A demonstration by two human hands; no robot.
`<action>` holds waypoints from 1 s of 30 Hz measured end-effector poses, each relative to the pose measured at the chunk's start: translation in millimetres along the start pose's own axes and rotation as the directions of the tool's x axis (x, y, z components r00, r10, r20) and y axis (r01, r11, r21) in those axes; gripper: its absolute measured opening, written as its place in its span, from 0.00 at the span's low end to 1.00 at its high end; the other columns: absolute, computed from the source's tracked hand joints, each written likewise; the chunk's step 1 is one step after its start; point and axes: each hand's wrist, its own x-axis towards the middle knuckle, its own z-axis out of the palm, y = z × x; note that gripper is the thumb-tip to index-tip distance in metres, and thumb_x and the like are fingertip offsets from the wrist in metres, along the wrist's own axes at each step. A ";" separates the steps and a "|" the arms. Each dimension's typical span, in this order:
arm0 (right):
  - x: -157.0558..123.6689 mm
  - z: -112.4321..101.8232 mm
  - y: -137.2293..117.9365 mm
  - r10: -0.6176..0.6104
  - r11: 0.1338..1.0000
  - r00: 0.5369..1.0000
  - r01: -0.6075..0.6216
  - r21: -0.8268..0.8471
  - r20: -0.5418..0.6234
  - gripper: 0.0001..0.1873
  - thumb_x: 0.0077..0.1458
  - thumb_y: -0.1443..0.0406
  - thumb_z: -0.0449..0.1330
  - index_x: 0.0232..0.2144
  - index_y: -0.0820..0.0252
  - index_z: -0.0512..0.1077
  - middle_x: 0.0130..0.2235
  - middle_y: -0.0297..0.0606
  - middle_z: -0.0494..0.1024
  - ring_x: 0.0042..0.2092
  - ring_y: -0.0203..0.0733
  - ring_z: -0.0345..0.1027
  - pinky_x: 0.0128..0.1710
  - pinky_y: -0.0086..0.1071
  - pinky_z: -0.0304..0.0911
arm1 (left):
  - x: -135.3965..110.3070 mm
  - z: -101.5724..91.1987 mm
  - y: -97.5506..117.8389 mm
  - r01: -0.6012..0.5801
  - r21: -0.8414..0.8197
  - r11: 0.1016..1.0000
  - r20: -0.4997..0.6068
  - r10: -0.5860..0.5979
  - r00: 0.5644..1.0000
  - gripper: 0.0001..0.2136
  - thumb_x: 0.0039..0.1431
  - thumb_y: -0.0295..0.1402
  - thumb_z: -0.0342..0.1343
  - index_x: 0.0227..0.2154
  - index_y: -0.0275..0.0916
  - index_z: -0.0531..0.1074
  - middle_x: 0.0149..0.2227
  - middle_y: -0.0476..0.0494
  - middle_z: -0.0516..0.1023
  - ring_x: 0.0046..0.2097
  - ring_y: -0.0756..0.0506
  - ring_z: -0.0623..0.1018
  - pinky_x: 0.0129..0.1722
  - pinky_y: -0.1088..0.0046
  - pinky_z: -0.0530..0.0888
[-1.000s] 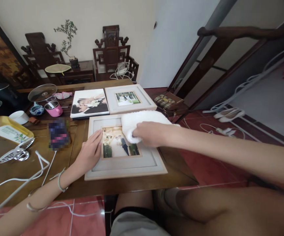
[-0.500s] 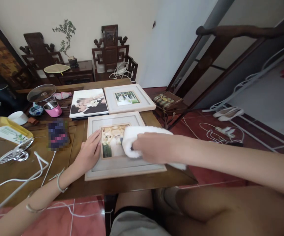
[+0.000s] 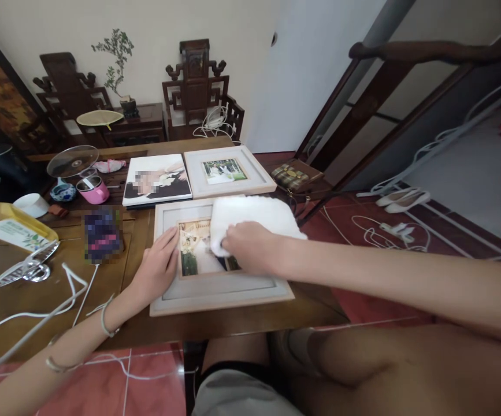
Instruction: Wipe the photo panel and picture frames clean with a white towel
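Note:
A light wooden picture frame (image 3: 215,294) lies flat near the table's front edge, a wedding photo (image 3: 196,248) in its middle. My left hand (image 3: 159,263) rests on the frame's left side with its fingers stretched out. In my right hand (image 3: 250,245) is a white cloth (image 3: 254,214), pressed against the photo's right part. The cloth hides the frame's upper right corner and some of the picture. Just behind lie a second picture frame (image 3: 254,185) and a photo album (image 3: 157,199) with a couple on its cover.
Left on the wooden table (image 3: 115,338) are a pink mug (image 3: 96,193), a yellow bottle (image 3: 25,225), a silver hair claw (image 3: 29,266), a blurred dark object (image 3: 103,234) and white cables. A dark chair (image 3: 371,98) with a plaid bag (image 3: 291,175) stands at the right.
My right hand and the white cloth have moved up and slightly left over the frame, and the cloth has spread out toward the back. My left hand has stayed in place.

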 end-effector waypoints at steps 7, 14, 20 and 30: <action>-54.7 -24.1 -39.0 -0.332 0.939 0.921 0.301 0.168 0.204 0.10 0.51 0.73 0.59 0.37 0.64 0.78 0.35 0.47 0.80 0.39 0.50 0.75 0.27 0.35 0.59 | -1.0 -2.1 -0.3 0.014 -0.007 1.000 0.001 -0.014 1.000 0.22 0.68 0.33 0.40 0.63 0.34 0.59 0.65 0.33 0.60 0.66 0.38 0.60 0.64 0.52 0.60; -41.5 -9.2 -35.6 -0.280 0.941 0.959 0.282 0.189 -0.038 0.12 0.54 0.72 0.54 0.38 0.66 0.76 0.37 0.48 0.79 0.40 0.50 0.75 0.30 0.35 0.61 | -1.2 1.8 -2.9 -0.014 0.020 1.000 0.006 0.014 1.000 0.22 0.69 0.34 0.39 0.63 0.34 0.58 0.65 0.34 0.59 0.66 0.39 0.60 0.64 0.53 0.61; 3.9 12.5 -7.1 -0.022 0.994 0.966 0.048 0.095 -0.258 0.16 0.56 0.74 0.52 0.45 0.71 0.73 0.40 0.55 0.78 0.43 0.51 0.74 0.37 0.36 0.66 | -1.9 3.1 -3.8 -0.050 0.014 0.999 -0.013 0.050 0.999 0.22 0.69 0.33 0.39 0.64 0.36 0.57 0.65 0.34 0.60 0.66 0.38 0.60 0.63 0.51 0.62; 41.6 17.5 13.0 0.081 0.994 0.961 -0.097 -0.050 -0.263 0.20 0.58 0.76 0.49 0.49 0.67 0.73 0.63 0.58 0.61 0.59 0.64 0.60 0.45 0.49 0.68 | 0.0 5.6 -6.3 -0.050 0.012 0.999 -0.013 0.050 0.999 0.22 0.70 0.33 0.39 0.64 0.36 0.56 0.65 0.34 0.60 0.66 0.39 0.60 0.63 0.51 0.62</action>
